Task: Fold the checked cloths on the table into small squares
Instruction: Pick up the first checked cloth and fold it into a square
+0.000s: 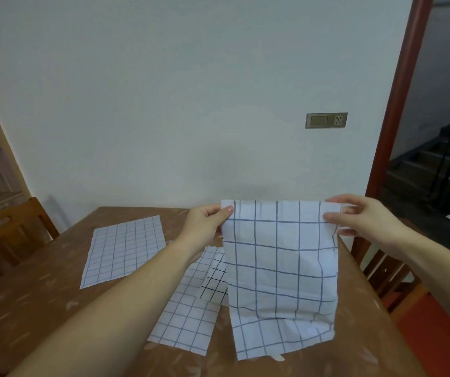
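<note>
Held cloth: a checked cloth (281, 273) with wide blue lines is hanging in front of the person, its lower edge resting and crumpling on the counter (41, 308) at the near right.
Left hand: the left hand (204, 221) is pinching the upper left corner, thumb on the near face and fingers behind, closed on the fabric.
Right hand: the right hand (360, 216) is gripping the upper right corner, where the edge is turning over a little under the fingers.
How it is handling: it is looking thin, light and limp, sagging and rippling under its own weight, so it is likely to need holding taut; nothing about it seems fragile or slippery.
Where to hold: the two top corners are serving well; for the next fold, I judge the hands should be bringing these corners down to meet the lower ones, or laying the sheet flat first.
Lying beneath: a finer blue-checked cloth (185, 317) is lying flat, partly covered by the held one, with a small black-checked piece (214, 278) on top of it.
Further left: another blue-checked cloth (123, 248) is lying spread out, unfolded, well apart from the hands.
Progress: judging by this, most of the folding is not yet done.
</note>
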Tool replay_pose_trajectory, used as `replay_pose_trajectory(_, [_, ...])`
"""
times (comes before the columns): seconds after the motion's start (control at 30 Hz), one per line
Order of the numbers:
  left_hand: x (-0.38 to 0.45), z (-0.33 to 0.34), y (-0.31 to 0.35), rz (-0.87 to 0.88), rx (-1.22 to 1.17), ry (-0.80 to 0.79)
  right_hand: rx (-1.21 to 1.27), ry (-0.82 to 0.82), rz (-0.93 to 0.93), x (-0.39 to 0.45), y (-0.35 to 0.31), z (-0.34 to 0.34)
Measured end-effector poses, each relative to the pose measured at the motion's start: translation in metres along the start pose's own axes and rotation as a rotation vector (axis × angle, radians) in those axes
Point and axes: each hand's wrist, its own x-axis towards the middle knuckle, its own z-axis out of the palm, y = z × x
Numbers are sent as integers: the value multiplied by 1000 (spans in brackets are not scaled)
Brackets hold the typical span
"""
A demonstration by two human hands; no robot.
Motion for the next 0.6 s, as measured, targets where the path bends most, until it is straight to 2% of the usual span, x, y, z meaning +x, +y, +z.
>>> replay_pose_trajectory(0.1, [0,-3,1,-7,46,-44,-23,-33,-15,-1,1,7])
replay_pose_trajectory(0.27, [4,-12,30,92,485,-264,-81,-114,-163,-4,-23,13])
replay_pose_trajectory(0.4, [1,27,52,173,682,-422,-132,-161,-220,2,-35,32])
replay_pose_trajectory(0.53, [2,59,50,299,881,-458,-23,-156,-242,2,-39,45])
replay_pose_trajectory(0.6, [4,61,47,359,876,-424,20,-141,-248,0,-34,42])
